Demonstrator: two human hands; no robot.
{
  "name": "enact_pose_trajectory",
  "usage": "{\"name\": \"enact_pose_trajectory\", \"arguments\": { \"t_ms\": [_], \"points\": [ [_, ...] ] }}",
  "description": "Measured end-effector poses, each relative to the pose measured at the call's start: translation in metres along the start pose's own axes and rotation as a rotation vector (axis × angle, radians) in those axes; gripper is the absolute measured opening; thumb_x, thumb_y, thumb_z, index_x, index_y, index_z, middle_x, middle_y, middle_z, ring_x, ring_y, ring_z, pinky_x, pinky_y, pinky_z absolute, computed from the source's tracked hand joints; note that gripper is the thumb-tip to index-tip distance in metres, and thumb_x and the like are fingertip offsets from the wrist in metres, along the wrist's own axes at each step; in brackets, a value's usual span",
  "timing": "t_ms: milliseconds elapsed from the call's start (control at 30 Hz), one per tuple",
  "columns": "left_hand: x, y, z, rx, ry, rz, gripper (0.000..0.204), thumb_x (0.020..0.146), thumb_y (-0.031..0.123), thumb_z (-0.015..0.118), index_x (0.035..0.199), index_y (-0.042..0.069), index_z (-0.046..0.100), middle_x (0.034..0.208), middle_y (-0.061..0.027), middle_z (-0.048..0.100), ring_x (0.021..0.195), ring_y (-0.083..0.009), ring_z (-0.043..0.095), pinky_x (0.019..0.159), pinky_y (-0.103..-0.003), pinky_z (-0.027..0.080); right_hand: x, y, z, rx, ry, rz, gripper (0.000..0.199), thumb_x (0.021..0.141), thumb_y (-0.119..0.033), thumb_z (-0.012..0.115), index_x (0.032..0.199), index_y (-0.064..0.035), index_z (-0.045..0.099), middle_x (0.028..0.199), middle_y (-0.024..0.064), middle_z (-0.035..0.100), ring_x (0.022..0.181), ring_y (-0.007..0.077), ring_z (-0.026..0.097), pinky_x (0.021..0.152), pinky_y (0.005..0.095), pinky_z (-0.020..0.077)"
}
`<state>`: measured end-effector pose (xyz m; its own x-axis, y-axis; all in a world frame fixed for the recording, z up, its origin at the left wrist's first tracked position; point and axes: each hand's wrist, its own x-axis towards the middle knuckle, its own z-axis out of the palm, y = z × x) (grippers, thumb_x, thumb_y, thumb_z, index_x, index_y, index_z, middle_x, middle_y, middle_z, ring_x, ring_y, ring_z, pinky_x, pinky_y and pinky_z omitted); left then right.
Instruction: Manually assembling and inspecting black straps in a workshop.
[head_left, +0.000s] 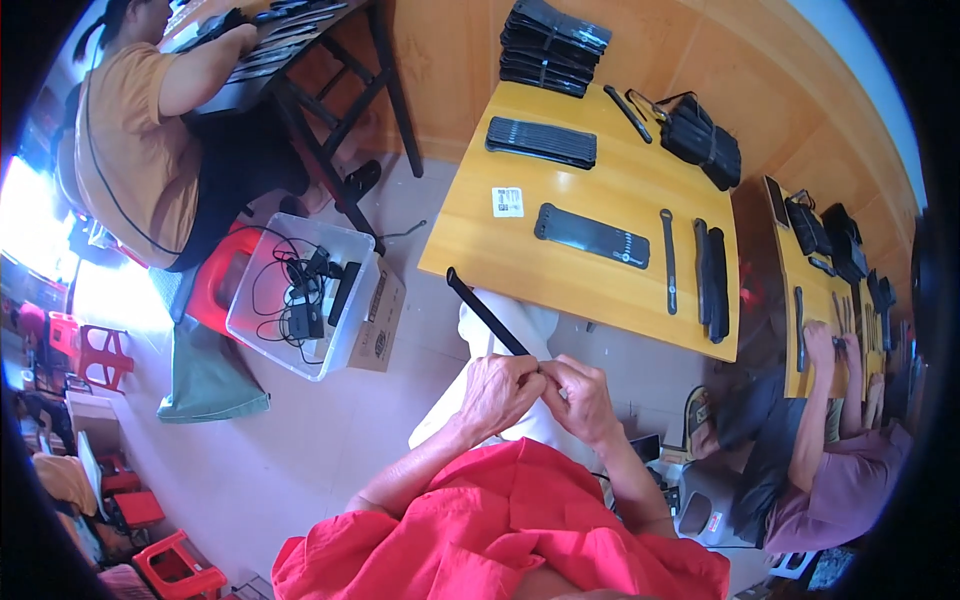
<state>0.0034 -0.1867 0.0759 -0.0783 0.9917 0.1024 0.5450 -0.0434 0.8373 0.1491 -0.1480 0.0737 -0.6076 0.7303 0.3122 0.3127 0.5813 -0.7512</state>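
Observation:
My left hand and my right hand meet in front of my lap, fingers closed on the near end of a long black strap. The strap slants up and away to the left, its rounded far end close to the table's near left corner. What my fingertips do at the near end is hidden by the hands. Beyond, on the yellow table, lie a flat black panel of straps, a single black strap and several dark strips near the right edge.
Farther back on the table are a row of black strips, a tall black stack, a tied black bundle and a white label. A clear bin of cables stands left. Co-workers sit left and right.

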Motion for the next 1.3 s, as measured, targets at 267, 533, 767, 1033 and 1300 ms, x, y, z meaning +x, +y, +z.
{"name": "enact_pose_trajectory", "arguments": {
  "t_ms": [267,533,767,1033,1300],
  "points": [
    [0.003,-0.004,0.014,-0.045,0.058,-0.026,0.012,0.070,0.007,0.052,0.063,-0.002,0.055,0.051,-0.0184,0.047,0.043,-0.0292,0.050,0.045,-0.034,0.040,-0.005,0.016,0.011,-0.016,0.173,0.001,0.011,0.074,0.002,0.060,0.084,0.0003,0.058,0.072,0.0136,0.056,0.061,0.0299,0.058,0.053,0.0354,0.0459],
    [0.009,-0.005,0.012,-0.213,0.001,-0.109,0.010,0.077,0.006,0.053,0.073,-0.002,0.057,0.055,-0.0146,0.053,0.049,-0.0185,0.056,0.050,-0.030,0.044,0.001,0.024,0.014,0.190,0.236,0.112,0.011,0.076,0.006,0.054,0.086,0.0032,0.059,0.070,0.0130,0.055,0.060,0.0244,0.057,0.053,0.0305,0.0437],
    [0.005,-0.007,0.011,-0.300,0.246,-0.092,0.017,0.075,0.010,0.068,0.072,-0.002,0.056,0.060,-0.0091,0.058,0.050,-0.0139,0.052,0.052,-0.026,0.046,0.008,0.009,0.014,0.127,0.269,0.098,0.008,0.077,0.002,0.056,0.085,0.0026,0.058,0.073,0.0138,0.057,0.061,0.0272,0.057,0.054,0.0321,0.0449],
    [-0.001,-0.008,0.005,-0.212,0.077,-0.234,0.031,0.080,0.024,0.064,0.070,-0.003,0.054,0.055,-0.0139,0.053,0.047,-0.0221,0.051,0.047,-0.033,0.040,0.001,0.004,0.027,0.075,0.298,0.062,0.006,0.080,0.001,0.055,0.084,0.0017,0.059,0.073,0.0134,0.058,0.063,0.0278,0.059,0.055,0.0336,0.0464],
    [0.000,-0.014,0.004,-0.419,-0.043,-0.300,0.029,0.086,0.024,0.055,0.075,-0.002,0.051,0.058,-0.0172,0.053,0.054,-0.0290,0.056,0.051,-0.037,0.041,0.002,0.006,0.031,0.092,0.294,0.095,0.003,0.079,0.003,0.055,0.080,0.0021,0.058,0.071,0.0121,0.058,0.060,0.0240,0.060,0.051,0.0308,0.0470]
  ]
}}
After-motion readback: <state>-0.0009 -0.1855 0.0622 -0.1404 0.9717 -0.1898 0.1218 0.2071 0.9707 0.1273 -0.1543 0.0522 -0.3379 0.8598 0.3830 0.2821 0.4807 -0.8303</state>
